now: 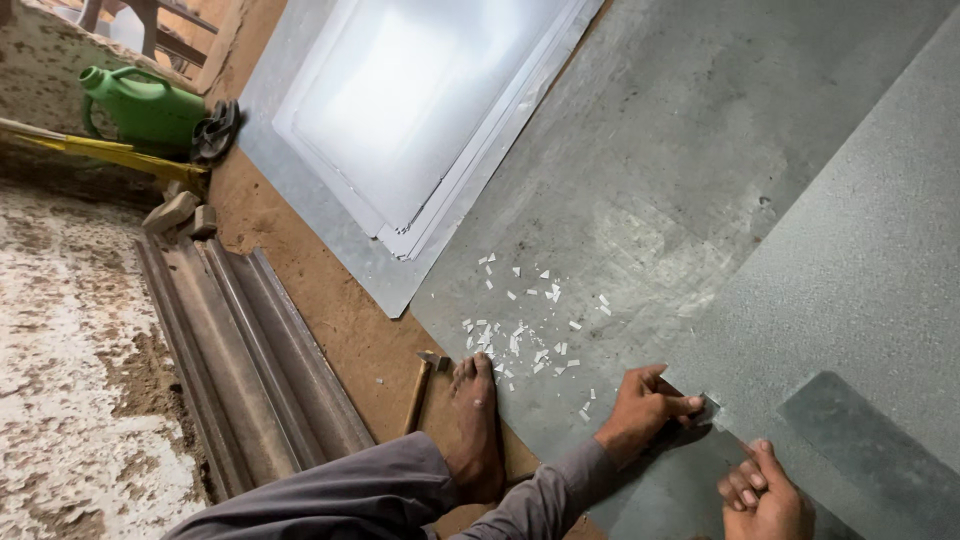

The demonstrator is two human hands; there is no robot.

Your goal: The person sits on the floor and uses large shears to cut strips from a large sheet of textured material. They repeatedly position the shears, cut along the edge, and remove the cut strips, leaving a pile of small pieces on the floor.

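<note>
1. Biggest thing here is the grey metal sheet (700,200) lying flat on the floor. It fills most of the right side, and its long edge runs diagonally from lower left up to upper right. A second, paler textured sheet (880,260) lies over it on the right, with its corner pointing down-left toward the hands.

2. A stack of white panels (420,110) sits on the upper part, well apart from the hands. Off to the left there's a bundle of ribbed metal profiles (250,350), a green watering can (145,105) and a hammer (420,390) just beside the bare foot (478,430).

3. Left hand (645,410): fingers curled and pressed down right at the corner of the paler sheet (712,405). Looks like it's pinching or pinning something small there, but I can't tell what, it's too tiny.

4. Right hand (762,495): loosely curled, resting on the sheet just below and to the right of that corner. I can't see anything held in it.

5. So the corner lies just right of the left hand's fingertips and up-left from the right hand. The left is clearly nearer.

6. Smallest: white scraps (525,335) scattered on the grey sheet, up-left of the left hand, between it and the white panels.
</note>
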